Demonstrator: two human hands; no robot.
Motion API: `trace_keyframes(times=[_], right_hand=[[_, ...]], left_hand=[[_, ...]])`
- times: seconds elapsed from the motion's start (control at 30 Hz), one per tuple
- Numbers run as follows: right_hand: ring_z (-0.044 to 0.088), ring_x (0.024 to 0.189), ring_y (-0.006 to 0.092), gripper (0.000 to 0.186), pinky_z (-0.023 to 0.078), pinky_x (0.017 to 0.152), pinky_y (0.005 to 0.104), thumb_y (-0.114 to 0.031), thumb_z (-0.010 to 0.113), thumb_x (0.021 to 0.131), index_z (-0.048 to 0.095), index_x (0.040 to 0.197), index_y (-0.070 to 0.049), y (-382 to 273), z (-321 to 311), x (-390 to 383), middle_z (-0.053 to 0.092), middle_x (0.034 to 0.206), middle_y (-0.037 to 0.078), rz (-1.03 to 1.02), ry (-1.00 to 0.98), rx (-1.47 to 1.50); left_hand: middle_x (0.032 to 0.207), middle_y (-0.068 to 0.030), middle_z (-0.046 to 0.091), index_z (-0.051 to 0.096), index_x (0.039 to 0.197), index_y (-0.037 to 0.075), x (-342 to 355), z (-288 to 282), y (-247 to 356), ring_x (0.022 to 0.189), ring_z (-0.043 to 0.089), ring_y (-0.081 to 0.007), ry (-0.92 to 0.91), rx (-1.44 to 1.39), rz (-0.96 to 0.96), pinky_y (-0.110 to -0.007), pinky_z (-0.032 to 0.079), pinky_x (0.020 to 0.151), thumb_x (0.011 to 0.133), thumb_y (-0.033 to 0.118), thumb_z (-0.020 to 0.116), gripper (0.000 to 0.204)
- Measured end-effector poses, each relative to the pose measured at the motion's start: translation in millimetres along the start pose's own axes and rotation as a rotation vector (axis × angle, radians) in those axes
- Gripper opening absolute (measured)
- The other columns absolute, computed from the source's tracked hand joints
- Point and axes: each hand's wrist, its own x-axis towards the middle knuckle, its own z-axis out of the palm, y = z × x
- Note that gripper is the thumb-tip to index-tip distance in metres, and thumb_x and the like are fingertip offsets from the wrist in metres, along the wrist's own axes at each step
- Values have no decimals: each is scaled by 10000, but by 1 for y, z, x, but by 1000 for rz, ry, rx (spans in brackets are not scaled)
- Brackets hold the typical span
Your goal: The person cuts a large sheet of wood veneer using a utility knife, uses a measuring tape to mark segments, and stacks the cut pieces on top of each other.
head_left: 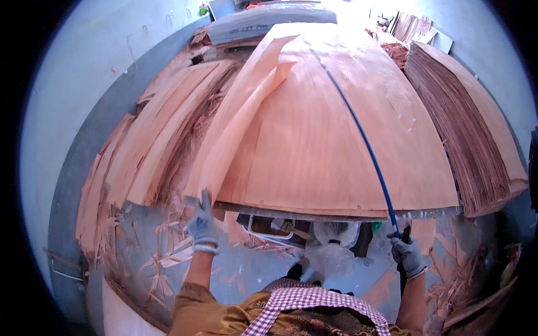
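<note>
My left hand (203,225), in a pale grey work glove, is at the near left corner of a thin wood veneer sheet (221,143). Its fingers are on the sheet's edge, with one finger or thumb extended over the top. This sheet rises in a long curled fold along the left side of a broad veneer stack (336,145). Gloved too, my right hand (407,256) is closed around the near end of a long blue rod (364,140). The rod slants away over the stack, its far tip near the back. A dark strip shows beside that hand.
Torn veneer strips (162,162) are piled to the left; a tall dark-edged veneer stack (459,123) stands right. A wrapped bundle (269,22) lies beyond. Scraps (174,246) litter the floor, and a white metal frame (269,232) sits under the stack's near edge.
</note>
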Motion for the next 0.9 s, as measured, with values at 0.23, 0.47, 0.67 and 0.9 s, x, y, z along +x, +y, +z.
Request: trace_keyframes(times=[0.23, 0.47, 0.67, 0.9], right_hand=[[401, 383, 66, 190, 283, 364, 213, -136, 636, 841, 616, 978, -6, 16, 32, -20, 467, 539, -26, -20, 69, -51], [444, 422, 65, 210, 312, 371, 206, -153, 639, 845, 624, 984, 4, 26, 74, -12, 529, 598, -12, 20, -40, -73], [458, 466, 43, 197, 344, 403, 204, -177, 651, 854, 647, 1001, -47, 70, 84, -30, 529, 619, -34, 55, -55, -192], [504, 595, 61, 197, 425, 526, 250, -169, 668, 847, 657, 982, -25, 143, 56, -54, 586, 696, -43, 97, -225, -581]], left_hand=[[1393, -247, 325, 186, 1449, 110, 10, 28, 44, 793, 660, -368, -320, -52, 179, -423, 528, 614, 809, 61, 483, 708], [1467, -263, 192, 142, 1464, 134, 94, 55, 63, 853, 642, -418, -396, -91, 67, -489, 517, 693, 843, 75, 445, 694], [1492, -251, 132, 176, 1462, 136, 97, 56, 55, 926, 629, -409, -426, -72, 136, -482, 514, 743, 847, 99, 475, 685], [1349, -267, 414, 538, 1212, 16, 123, -18, 61, 1073, 571, -374, 61, -668, 420, -419, 468, 882, 801, 402, 640, 574]])
